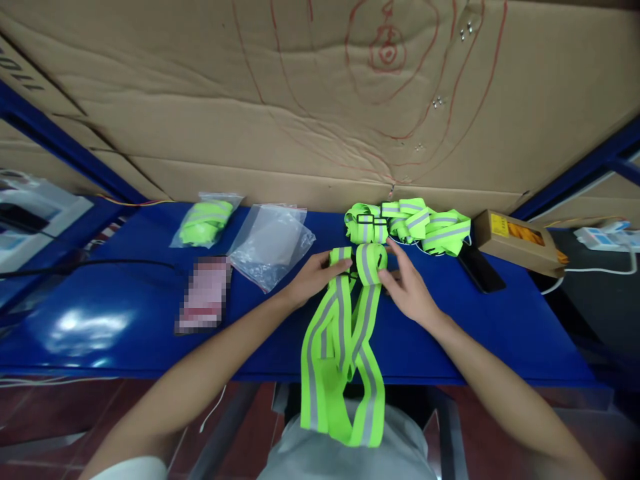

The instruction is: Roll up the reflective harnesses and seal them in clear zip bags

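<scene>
A neon-green reflective strap harness with grey stripes lies over the front edge of the blue table and hangs down toward my lap. My left hand pinches the top end of its left strap. My right hand has its fingers closed on the folded top loop of the right strap. Just behind my hands sits a tangled pile of more green reflective straps.
An empty clear plastic bag and a bagged green strap bundle lie to the left, with a blurred card in front. A black phone and a brown cardboard box sit to the right. Cardboard sheets back the table.
</scene>
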`<action>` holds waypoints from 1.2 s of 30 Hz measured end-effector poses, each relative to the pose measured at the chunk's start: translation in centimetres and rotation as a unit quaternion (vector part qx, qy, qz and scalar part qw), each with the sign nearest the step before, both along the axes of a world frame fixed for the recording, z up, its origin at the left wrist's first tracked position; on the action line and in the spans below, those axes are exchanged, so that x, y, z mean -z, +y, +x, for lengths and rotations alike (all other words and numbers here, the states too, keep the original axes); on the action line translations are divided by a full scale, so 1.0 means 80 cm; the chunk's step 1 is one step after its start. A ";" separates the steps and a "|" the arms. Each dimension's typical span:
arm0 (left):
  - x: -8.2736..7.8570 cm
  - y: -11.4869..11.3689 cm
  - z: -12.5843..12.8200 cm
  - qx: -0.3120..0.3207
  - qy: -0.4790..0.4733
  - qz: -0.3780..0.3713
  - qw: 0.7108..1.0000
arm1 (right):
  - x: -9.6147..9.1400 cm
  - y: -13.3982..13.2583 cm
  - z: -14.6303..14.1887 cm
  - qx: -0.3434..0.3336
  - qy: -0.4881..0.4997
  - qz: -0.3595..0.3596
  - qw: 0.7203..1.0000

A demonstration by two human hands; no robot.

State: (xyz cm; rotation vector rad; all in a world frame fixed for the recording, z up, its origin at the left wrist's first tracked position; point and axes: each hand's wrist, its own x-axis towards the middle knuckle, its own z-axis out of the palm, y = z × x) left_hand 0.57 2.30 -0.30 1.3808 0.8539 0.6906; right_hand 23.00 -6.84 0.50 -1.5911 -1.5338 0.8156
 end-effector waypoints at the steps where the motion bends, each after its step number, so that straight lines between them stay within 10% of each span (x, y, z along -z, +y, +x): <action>1: -0.001 -0.001 0.001 -0.003 -0.010 -0.033 0.999 | 0.000 -0.001 0.001 0.003 -0.089 0.028 0.996; 14: -0.013 -0.004 -0.001 0.051 -0.106 -0.254 0.960 | 0.007 -0.003 0.011 -0.133 -0.309 0.202 0.920; 19: -0.015 -0.005 -0.011 0.110 -0.107 -0.234 0.960 | -0.002 -0.006 0.014 -0.104 -0.231 0.229 0.940; 26: 0.004 -0.011 -0.002 0.103 0.002 0.160 0.982 | -0.009 -0.004 0.008 0.010 0.047 0.075 0.996; 36: 0.006 -0.008 -0.012 -0.016 0.072 0.524 0.849 | -0.004 0.000 0.000 0.000 0.179 -0.070 0.981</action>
